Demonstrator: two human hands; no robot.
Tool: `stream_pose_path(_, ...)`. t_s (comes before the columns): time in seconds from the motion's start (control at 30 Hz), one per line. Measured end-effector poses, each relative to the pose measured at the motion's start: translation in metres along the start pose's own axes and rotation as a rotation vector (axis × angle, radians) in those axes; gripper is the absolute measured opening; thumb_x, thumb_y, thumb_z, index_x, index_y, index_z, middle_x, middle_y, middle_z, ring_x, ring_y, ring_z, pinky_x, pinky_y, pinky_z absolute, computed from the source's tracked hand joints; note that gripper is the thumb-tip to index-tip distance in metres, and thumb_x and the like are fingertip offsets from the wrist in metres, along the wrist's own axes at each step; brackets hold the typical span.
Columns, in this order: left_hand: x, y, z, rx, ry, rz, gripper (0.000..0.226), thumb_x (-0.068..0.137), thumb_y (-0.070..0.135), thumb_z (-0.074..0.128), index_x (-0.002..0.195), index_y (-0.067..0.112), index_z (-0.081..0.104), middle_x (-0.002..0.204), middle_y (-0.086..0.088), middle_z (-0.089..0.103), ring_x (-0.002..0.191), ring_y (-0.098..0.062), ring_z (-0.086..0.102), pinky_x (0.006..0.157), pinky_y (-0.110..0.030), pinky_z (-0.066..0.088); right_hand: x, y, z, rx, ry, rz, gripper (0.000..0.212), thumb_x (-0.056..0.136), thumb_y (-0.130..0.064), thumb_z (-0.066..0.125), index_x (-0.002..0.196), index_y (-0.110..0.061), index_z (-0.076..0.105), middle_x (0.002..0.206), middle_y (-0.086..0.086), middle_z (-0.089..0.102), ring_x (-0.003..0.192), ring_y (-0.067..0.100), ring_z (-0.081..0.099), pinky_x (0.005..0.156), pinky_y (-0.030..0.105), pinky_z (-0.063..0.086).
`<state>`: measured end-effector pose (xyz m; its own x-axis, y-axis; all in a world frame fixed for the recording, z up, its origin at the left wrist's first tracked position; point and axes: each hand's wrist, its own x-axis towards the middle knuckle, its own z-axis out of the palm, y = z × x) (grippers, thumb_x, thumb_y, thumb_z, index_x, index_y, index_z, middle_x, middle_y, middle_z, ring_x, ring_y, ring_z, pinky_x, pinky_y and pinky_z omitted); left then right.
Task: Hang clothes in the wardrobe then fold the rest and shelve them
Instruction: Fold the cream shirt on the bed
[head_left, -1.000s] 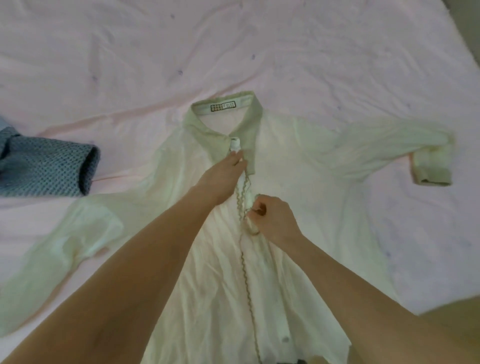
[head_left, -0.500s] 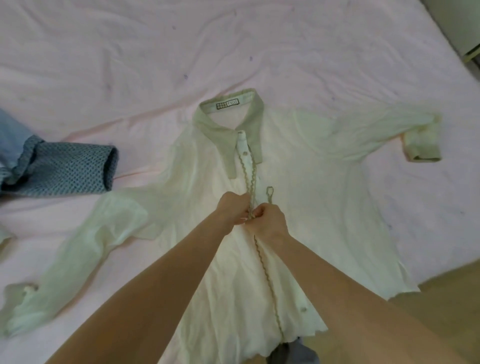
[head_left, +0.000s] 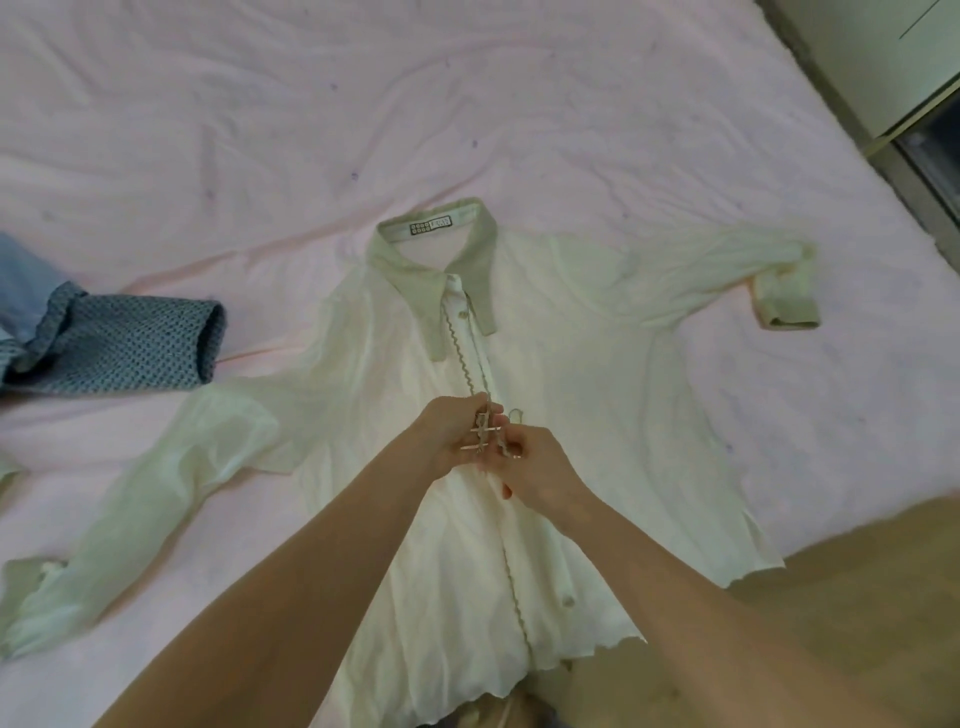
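Note:
A pale cream shirt with an olive collar lies face up and spread out on the pink bed sheet, sleeves stretched to both sides. My left hand and my right hand meet at the middle of its front placket. Both pinch the trimmed placket edges there, fingers curled. The top button under the collar looks fastened. Below my hands the placket runs down to the wavy hem.
A blue patterned garment lies bunched at the left edge of the bed. A pale cabinet stands beyond the bed's far right corner. Wooden floor shows at the lower right, beside the bed edge.
My left hand came down from the collar button to the middle of the placket and joined my right hand. Since half a second ago both hands stay there working the edges.

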<state>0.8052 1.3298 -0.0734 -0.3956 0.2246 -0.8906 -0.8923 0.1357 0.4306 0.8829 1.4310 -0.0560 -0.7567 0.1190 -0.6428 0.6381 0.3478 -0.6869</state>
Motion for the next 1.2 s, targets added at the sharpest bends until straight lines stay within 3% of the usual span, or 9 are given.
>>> stream_pose_path(0.23,-0.012,0.008,0.017,-0.06,0.035,0.045,0.025,0.103,0.024,0.043,0.101,0.006,0.059,0.096,-0.009,0.07,0.081,-0.019,0.067,0.081,-0.033,0.053,-0.03,0.004,-0.022,0.078,-0.4,0.075,0.014,0.09,-0.022,0.063,0.078,-0.014,0.065,0.1,0.003,0.072,0.055,0.009,0.056,0.055,0.023,0.044)
stream_pose_path(0.33,-0.017,0.012,0.023,-0.043,0.127,0.077,0.021,0.101,0.027,0.047,0.099,0.01,0.059,0.101,-0.008,0.064,0.079,-0.018,0.06,0.074,-0.031,0.05,-0.044,0.006,-0.037,0.039,-0.485,0.071,0.016,0.092,-0.024,0.061,0.083,-0.011,0.064,0.099,0.004,0.073,0.055,0.01,0.055,0.056,0.022,0.045)
stream_pose_path(0.4,-0.022,0.011,0.026,-0.031,0.151,0.069,0.025,0.098,0.032,0.052,0.111,0.011,0.06,0.12,-0.013,0.055,0.099,-0.023,0.057,0.085,-0.036,0.047,-0.051,0.006,-0.045,0.028,-0.522,0.065,0.019,0.093,-0.027,0.06,0.083,-0.011,0.065,0.099,0.006,0.073,0.055,0.011,0.054,0.057,0.023,0.046)
stream_pose_path(0.5,-0.045,0.001,0.033,0.009,0.201,0.031,0.057,0.097,0.035,0.055,0.143,0.006,0.038,0.147,-0.017,0.036,0.133,-0.034,0.039,0.109,-0.048,0.036,-0.07,0.0,-0.06,0.011,-0.536,0.051,0.02,0.093,-0.027,0.06,0.088,-0.009,0.066,0.1,0.007,0.072,0.057,0.011,0.052,0.06,0.024,0.046)
stream_pose_path(0.73,-0.117,-0.02,0.047,-0.067,-0.038,-0.098,0.037,0.1,0.037,0.045,0.11,0.003,0.053,0.093,-0.011,0.073,0.084,-0.024,0.069,0.08,-0.038,0.055,-0.12,-0.024,-0.079,-0.047,-0.539,-0.002,0.013,0.092,-0.022,0.06,0.084,-0.014,0.066,0.093,0.002,0.072,0.062,0.011,0.052,0.061,0.021,0.045)
stream_pose_path(0.8,-0.144,-0.017,0.056,-0.141,-0.051,-0.043,0.031,0.102,0.03,0.044,0.097,0.003,0.059,0.078,-0.006,0.071,0.072,-0.019,0.07,0.068,-0.034,0.054,-0.138,-0.033,-0.086,-0.075,-0.554,-0.032,0.01,0.092,-0.02,0.06,0.085,-0.014,0.064,0.09,0.001,0.072,0.066,0.01,0.054,0.064,0.022,0.046)
stream_pose_path(0.9,-0.167,-0.009,0.062,-0.217,0.04,0.059,0.025,0.103,0.015,0.041,0.102,-0.001,0.06,0.056,-0.001,0.047,0.048,-0.012,0.051,0.057,-0.028,0.056,-0.153,-0.037,-0.096,-0.103,-0.513,-0.035,0.013,0.087,-0.021,0.066,0.095,-0.017,0.056,0.079,0.002,0.074,0.077,0.012,0.061,0.081,0.028,0.046)
stream_pose_path(1.0,-0.17,0.0,0.056,0.07,0.25,0.166,0.028,0.099,0.002,0.037,0.108,-0.003,0.063,0.059,-0.002,0.038,0.048,-0.013,0.032,0.041,-0.02,0.04,-0.152,-0.035,-0.114,-0.203,-0.346,-0.05,0.032,0.082,-0.017,0.069,0.107,-0.018,0.05,0.065,-0.001,0.069,0.075,0.013,0.061,0.077,0.03,0.043)
stream_pose_path(1.2,-0.146,-0.007,0.032,0.603,0.474,0.283,0.023,0.096,0.008,0.043,0.086,0.003,0.062,0.077,-0.01,0.054,0.059,-0.022,0.046,0.059,-0.03,0.042,-0.121,-0.01,-0.162,-0.467,-0.056,-0.059,0.007,0.081,-0.009,0.065,0.078,-0.013,0.06,0.061,0.003,0.064,0.054,0.011,0.06,0.052,0.019,0.041)
